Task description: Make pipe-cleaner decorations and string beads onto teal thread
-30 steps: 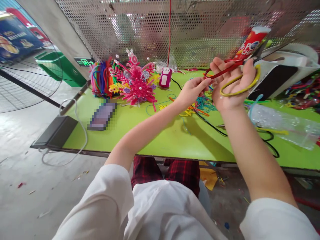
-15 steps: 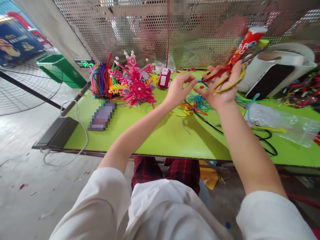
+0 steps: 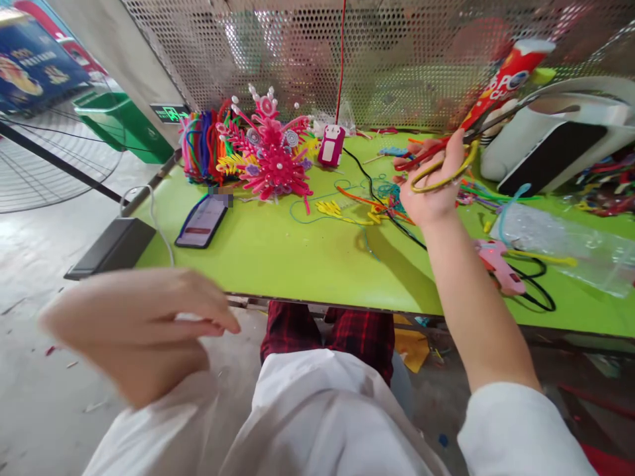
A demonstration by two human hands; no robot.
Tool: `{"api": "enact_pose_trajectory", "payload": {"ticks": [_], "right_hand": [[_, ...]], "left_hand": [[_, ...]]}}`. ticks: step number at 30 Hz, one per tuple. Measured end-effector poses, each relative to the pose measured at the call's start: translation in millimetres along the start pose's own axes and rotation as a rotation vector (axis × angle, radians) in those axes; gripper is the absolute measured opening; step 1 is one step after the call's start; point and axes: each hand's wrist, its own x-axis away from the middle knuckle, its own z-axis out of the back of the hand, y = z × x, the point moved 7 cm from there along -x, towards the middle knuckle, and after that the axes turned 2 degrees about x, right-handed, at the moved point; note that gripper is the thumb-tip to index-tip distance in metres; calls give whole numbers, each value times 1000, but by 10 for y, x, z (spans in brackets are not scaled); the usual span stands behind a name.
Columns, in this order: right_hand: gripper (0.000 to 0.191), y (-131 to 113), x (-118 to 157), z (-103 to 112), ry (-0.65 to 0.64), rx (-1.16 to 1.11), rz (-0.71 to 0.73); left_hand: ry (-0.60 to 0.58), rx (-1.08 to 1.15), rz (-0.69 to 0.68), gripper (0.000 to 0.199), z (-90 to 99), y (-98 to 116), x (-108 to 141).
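My right hand [image 3: 434,192] is closed around scissors with red and yellow handles [image 3: 443,173], held over the table; their dark blades point up and to the right. By its fingertips is a small blue piece [image 3: 394,151]; I cannot tell whether they touch it. Blurred by motion, my left hand [image 3: 169,307] is in front of the table's left front edge, fingers loosely bent and thumb apart, with nothing seen in it. A pink pipe-cleaner flower piece [image 3: 278,165] with pearl beads stands at the back left. Yellow pieces [image 3: 329,209] and tangled teal strands [image 3: 389,192] lie mid-table.
A phone [image 3: 202,221] and a grey box [image 3: 112,248] lie on the left. Bundled pipe cleaners [image 3: 203,147] stand behind. On the right are a pink glue gun [image 3: 501,266] with a black cord, a clear plastic bag [image 3: 570,244], a red tube [image 3: 506,82] and a white container [image 3: 510,142].
My left hand has left the right hand's fingertips and swung down and left, past the table's front edge. My right hand stays near its place, still with the scissors.
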Motion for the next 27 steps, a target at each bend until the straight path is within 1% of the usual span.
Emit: {"api": "enact_pose_trajectory", "payload": {"ticks": [1,2,3,4,5,6,7,8,9,10,11,12,13,14,16,18,20,21,24,27], "right_hand": [[57,4,50,-53,6,-13,-4],[55,26,107,-121,8,-27,-17],[54,64,169,-200,7,-35,-36],[54,116,235,-286,3,-34,-60],[55,181,302,-368,3,-28,-90],[56,255,366,-438,10,-19,-123],[57,335,423,-495,19,-5,-159],[57,417,468,-535,30,12,-192],[57,495,497,-554,46,27,-220],[57,566,509,-553,66,36,-241],[56,632,506,-538,87,39,-260],[56,689,491,-514,106,34,-276],[55,741,472,-487,122,23,-295],[55,787,454,-465,133,10,-316],[54,847,436,-456,130,-22,-338],[52,856,454,-494,110,-66,-312],[50,841,506,-545,95,-120,-281],[48,834,538,-563,94,-144,-281],[46,814,626,-587,89,-190,-364],[44,796,761,-658,-1,-167,-560]], "left_hand": [[-80,-58,42,42,-37,-48,261],[-178,-162,128,59,-123,-146,455],[-174,-199,227,69,-179,-249,550],[-132,-183,327,72,-253,-341,546],[-59,-141,382,63,-344,-389,437],[21,-119,399,53,-451,-400,241],[138,-120,397,45,-538,-382,-11],[244,-169,397,41,-623,-349,-283],[322,-250,364,40,-711,-285,-560],[343,-340,319,38,-816,-218,-823],[324,-411,290,40,-924,-178,-1048],[266,-452,273,45,-1031,-174,-1225],[219,-469,253,49,-1110,-193,-1351],[201,-483,257,51,-1147,-247,-1425],[220,-505,301,50,-1143,-431,-1478],[264,-515,332,47,-1106,-632,-1474],[290,-507,304,43,-1089,-755,-1456],[293,-506,276,42,-1090,-776,-1440],[268,-554,175,44,-1115,-706,-1349],[285,-594,12,44,-1126,-493,-1212]]}}
